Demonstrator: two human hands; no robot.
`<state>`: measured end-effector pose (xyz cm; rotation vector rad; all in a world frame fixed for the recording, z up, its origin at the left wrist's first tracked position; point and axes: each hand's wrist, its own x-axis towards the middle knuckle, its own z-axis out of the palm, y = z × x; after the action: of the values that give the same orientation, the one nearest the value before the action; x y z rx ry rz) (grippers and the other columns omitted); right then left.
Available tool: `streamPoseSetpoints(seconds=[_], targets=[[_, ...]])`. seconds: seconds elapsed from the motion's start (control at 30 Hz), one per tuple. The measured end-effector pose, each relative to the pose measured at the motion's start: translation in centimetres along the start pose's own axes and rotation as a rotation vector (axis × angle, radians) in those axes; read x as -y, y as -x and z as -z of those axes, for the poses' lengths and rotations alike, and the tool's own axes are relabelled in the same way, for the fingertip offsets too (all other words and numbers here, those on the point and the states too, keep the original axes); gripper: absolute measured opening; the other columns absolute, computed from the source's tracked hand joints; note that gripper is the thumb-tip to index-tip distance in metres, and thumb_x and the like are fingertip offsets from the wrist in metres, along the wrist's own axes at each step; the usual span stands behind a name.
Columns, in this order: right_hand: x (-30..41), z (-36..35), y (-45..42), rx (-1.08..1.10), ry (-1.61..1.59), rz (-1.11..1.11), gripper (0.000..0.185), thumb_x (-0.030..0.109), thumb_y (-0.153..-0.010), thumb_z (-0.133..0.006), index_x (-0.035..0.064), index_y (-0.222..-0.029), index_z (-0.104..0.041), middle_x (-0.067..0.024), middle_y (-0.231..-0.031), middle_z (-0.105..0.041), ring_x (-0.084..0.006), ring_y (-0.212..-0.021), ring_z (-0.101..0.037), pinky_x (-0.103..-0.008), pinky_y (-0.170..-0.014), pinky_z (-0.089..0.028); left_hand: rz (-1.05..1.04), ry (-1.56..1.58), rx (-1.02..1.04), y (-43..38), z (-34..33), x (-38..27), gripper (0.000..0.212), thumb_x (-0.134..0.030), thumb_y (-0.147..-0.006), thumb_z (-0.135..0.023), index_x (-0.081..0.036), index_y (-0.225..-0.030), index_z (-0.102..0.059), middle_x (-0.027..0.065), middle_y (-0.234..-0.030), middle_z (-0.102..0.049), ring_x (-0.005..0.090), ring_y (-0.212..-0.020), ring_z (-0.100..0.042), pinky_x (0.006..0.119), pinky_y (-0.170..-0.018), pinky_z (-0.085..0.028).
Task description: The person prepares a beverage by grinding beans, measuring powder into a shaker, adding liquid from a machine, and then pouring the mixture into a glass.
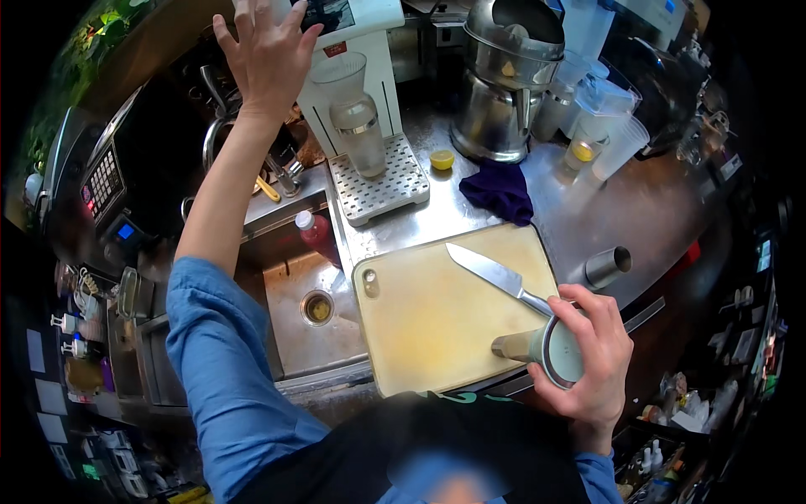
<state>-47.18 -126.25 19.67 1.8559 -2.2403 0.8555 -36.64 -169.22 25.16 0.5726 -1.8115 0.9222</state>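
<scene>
My left hand (pixel 266 60) is raised at the top, fingers spread and nothing in them, beside the screen (pixel 330 14) of a white countertop dispenser (pixel 366 94). Whether a fingertip touches the machine I cannot tell. On its perforated drip tray (pixel 384 183) stands a clear container (pixel 360 132) with a metallic band. At lower right, my right hand (pixel 595 353) grips a tapered cup (pixel 535 345) with a pale green upper part and a dark rim, over the edge of a yellowed cutting board (pixel 415 327). A kitchen knife (pixel 488 268) lies on the board, its handle end close to my right fingers.
Left of the board is a steel sink (pixel 296 340) with a red bottle (pixel 320 234). A cut lemon half (pixel 442 159), dark purple cloth (pixel 500 191) and steel citrus juicer (pixel 504 94) are behind it. A metal cup (pixel 609 266) and clear plastic cups (pixel 620 148) stand right.
</scene>
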Motion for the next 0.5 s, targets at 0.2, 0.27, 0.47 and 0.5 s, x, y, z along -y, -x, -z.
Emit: streamPoseSetpoints(seconds=[0.2, 0.27, 0.47, 0.5], targets=[[0.4, -0.4, -0.2, 0.02, 0.009, 0.014, 0.064, 0.018, -0.056, -0.077, 0.0046, -0.116, -0.062, -0.0158, -0.117, -0.059, -0.0329, -0.095, -0.06, -0.0396, -0.073, -0.053, 0.025, -0.001, -0.013, 0.9, -1.6, 0.5, 0.046, -0.023, -0.074, -0.076, -0.012, -0.117, -0.068, 0.0174, -0.141, -0.047, 0.035, -0.137, -0.034, 0.055, -0.116, -0.018], [0.4, -0.4, -0.1, 0.02, 0.014, 0.002, 0.064, 0.019, -0.055, -0.074, 0.0032, -0.116, -0.061, -0.018, -0.118, -0.059, -0.0345, -0.094, -0.06, -0.0409, -0.075, -0.052, 0.057, 0.019, -0.012, 1.0, -1.5, 0.3, 0.045, -0.024, -0.075, -0.076, -0.012, -0.118, -0.068, 0.0175, -0.141, -0.047, 0.0344, -0.137, -0.034, 0.055, -0.116, -0.018], [0.6, 0.3, 0.8, -0.003, 0.025, 0.03, 0.065, 0.019, -0.057, -0.079, 0.0063, -0.119, -0.062, -0.0142, -0.117, -0.058, -0.0322, -0.096, -0.059, -0.0385, -0.072, -0.053, 0.174, 0.137, -0.205, 1.4, -0.9, 1.6, 0.037, -0.034, -0.088, -0.066, -0.016, -0.12, -0.068, 0.0139, -0.138, -0.05, 0.0314, -0.132, -0.039, 0.051, -0.11, -0.024], [0.8, 0.2, 0.8, -0.015, 0.037, 0.039, 0.064, 0.019, -0.058, -0.078, 0.0062, -0.119, -0.062, -0.0144, -0.117, -0.058, -0.0325, -0.096, -0.059, -0.0386, -0.072, -0.053, 0.195, 0.193, -0.42, 2.9, -1.6, 2.3, 0.03, -0.038, -0.09, -0.065, -0.023, -0.115, -0.072, 0.0088, -0.132, -0.056, 0.0291, -0.125, -0.046, 0.046, -0.104, -0.032]])
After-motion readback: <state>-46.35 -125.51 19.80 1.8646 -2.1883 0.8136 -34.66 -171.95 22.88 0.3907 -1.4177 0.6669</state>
